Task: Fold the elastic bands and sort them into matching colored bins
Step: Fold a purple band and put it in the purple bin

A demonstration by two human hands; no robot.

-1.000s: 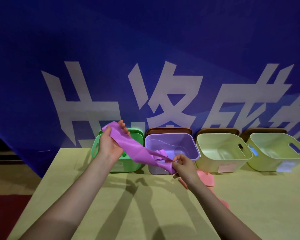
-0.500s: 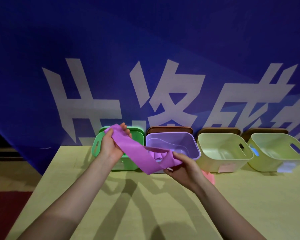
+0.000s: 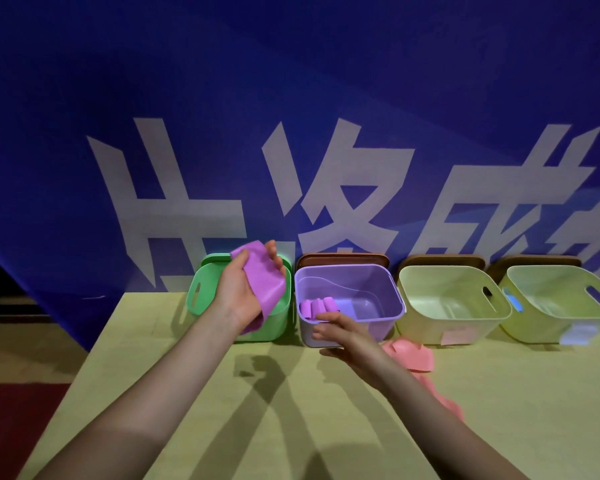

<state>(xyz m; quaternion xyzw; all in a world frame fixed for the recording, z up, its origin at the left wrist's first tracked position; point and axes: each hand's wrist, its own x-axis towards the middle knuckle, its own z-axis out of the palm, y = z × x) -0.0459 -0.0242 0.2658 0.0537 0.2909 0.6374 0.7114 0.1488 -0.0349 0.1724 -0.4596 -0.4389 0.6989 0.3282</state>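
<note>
The person's left hand [image 3: 241, 292] is holding a folded purple elastic band [image 3: 262, 282] in front of the green bin [image 3: 201, 292]. The band is lying across the palm, with the thumb curling over its near edge and the fingers wrapping behind its far edge, so the hand is clamping it. A short tail of the band is hanging below the heel of the hand.

The right hand [image 3: 347, 336] is reaching forward, palm down, with its fingers straight and apart and nothing in its grip. Its fingertips are lying against the near wall of the purple bin [image 3: 385, 317], just below the rim. Inside that bin, at the near left corner, another purple band [image 3: 317, 306] is sitting in folds.

A pink elastic band [image 3: 413, 355] is lying on the yellow-green table [image 3: 499, 410], just beside the right wrist and partly hidden by the forearm. Two pale green bins [image 3: 454, 330] [image 3: 561, 327] are standing to the right of the purple one, each with a label on its front wall.
</note>
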